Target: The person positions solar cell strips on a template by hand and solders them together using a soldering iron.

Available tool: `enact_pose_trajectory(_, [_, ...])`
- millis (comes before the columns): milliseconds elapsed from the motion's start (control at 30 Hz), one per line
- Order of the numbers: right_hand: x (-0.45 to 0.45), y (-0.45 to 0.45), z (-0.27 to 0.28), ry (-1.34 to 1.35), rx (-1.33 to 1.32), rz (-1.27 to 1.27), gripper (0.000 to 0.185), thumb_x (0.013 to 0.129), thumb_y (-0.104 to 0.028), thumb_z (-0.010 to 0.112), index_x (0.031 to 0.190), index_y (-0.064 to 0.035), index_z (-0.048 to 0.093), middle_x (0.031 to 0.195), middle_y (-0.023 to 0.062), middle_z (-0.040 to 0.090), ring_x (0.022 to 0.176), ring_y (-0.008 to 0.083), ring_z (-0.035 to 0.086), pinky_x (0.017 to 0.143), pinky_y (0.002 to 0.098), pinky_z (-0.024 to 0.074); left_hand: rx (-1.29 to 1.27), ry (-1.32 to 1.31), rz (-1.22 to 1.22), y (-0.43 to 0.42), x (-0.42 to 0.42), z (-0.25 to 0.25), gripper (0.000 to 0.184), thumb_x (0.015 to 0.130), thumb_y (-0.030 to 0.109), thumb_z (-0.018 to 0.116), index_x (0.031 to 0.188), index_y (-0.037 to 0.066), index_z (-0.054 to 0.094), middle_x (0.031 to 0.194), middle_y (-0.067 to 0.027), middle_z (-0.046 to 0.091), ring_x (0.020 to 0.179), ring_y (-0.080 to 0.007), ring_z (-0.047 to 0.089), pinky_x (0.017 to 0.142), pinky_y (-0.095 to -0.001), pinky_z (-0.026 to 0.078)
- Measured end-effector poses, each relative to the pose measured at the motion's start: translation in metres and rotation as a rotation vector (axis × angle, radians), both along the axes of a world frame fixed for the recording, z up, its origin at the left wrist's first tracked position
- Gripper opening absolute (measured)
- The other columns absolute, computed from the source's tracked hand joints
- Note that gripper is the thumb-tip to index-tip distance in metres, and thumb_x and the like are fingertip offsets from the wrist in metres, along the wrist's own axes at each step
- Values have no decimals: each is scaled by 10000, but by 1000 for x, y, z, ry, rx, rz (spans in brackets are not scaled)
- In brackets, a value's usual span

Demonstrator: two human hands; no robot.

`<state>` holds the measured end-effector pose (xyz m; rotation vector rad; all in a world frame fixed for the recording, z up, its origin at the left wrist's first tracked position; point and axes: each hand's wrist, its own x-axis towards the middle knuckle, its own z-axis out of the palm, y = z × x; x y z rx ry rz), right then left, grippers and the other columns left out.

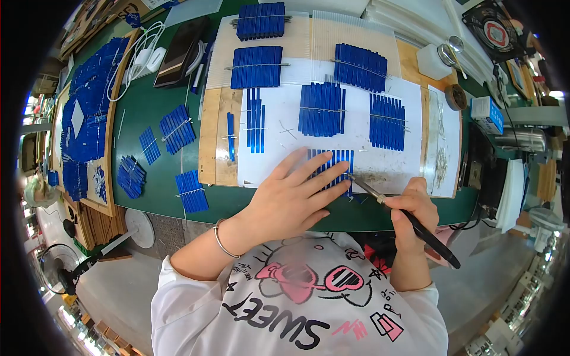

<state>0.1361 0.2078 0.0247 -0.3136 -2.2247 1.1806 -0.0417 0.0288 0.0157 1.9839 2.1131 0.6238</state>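
Note:
My left hand (pixel 288 193) lies flat with fingers spread over a row of narrow blue strips (pixel 313 159) on a white sheet (pixel 270 169). The fingertips press on the strips and hide part of them. In my right hand (pixel 415 210) is a black-handled soldering iron (pixel 423 228), gripped by the handle. Its slim metal tip meets the right side of the row, by a thin wire there. Just above, a bundle of blue strips (pixel 322 111) has a wire across it, and another bundle (pixel 387 121) lies to its right. Loose strips (pixel 255 124) sit at the left.
Several wired bundles (pixel 259 21) lie on ribbed sheets at the back. Small bundles (pixel 191 191) rest on the green mat (pixel 157 209). A wooden tray (pixel 110 178) of blue pieces, a phone (pixel 182 53), a white bottle (pixel 435 61) and a round tin (pixel 455 97) stand around.

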Motion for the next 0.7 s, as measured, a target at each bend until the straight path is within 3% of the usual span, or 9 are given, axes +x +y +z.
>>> enact_pose_trajectory(700, [-3,1,5,21,90,18,174,800,-163,619,831,4,661,623,39,483,681,193,375,637,332,296,4,1,0,0,0,-1,605,745,316,767,1310,197,588,1477,3,469,1380,-222,392,1164,-475,253])
